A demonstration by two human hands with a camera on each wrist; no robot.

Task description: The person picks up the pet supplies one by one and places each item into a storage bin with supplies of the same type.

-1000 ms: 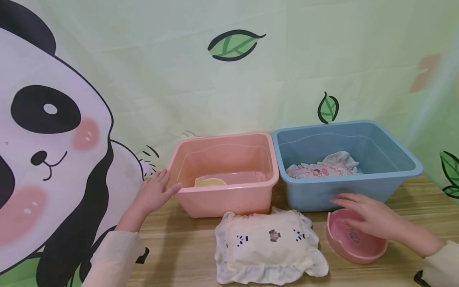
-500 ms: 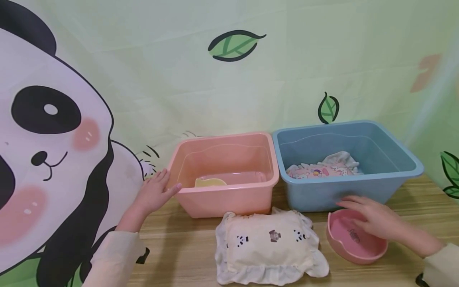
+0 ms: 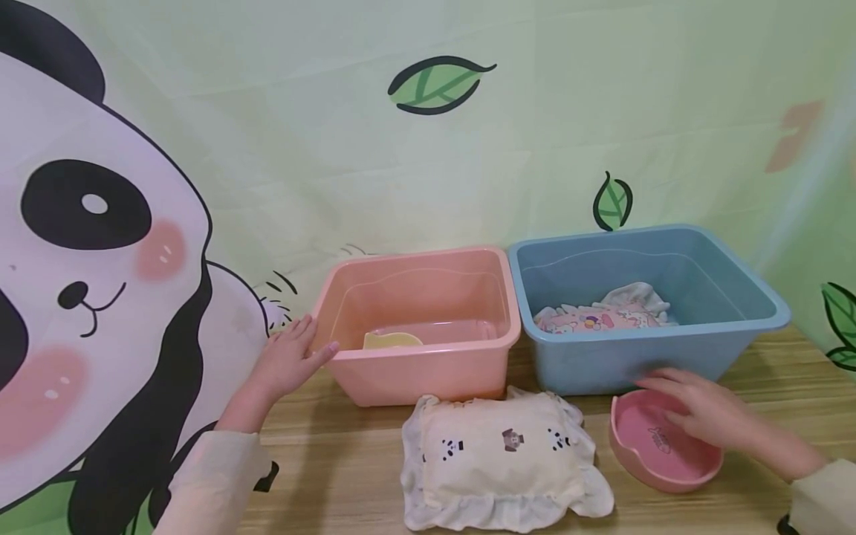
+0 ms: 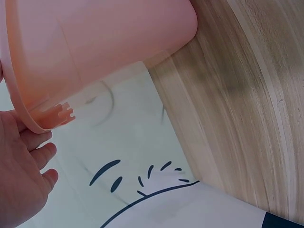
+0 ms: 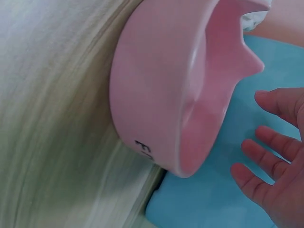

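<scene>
The left hand (image 3: pixel 287 360) rests, fingers loosely spread, at the rim of the pink tub (image 3: pixel 421 375), which stands along the back edge of the surface (image 3: pixel 334 475) beside a blue tub (image 3: pixel 595 364). The right hand (image 3: pixel 704 410), fingers apart and gripping nothing, hovers over the pink bowl (image 3: pixel 658 457), toward the right edge. A frilled pillow (image 3: pixel 501 464) lies just left of the bowl.

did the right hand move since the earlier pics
Yes, slightly: in the head view, the right hand has shifted rightward relative to the blue tub, which stayed put.
</scene>
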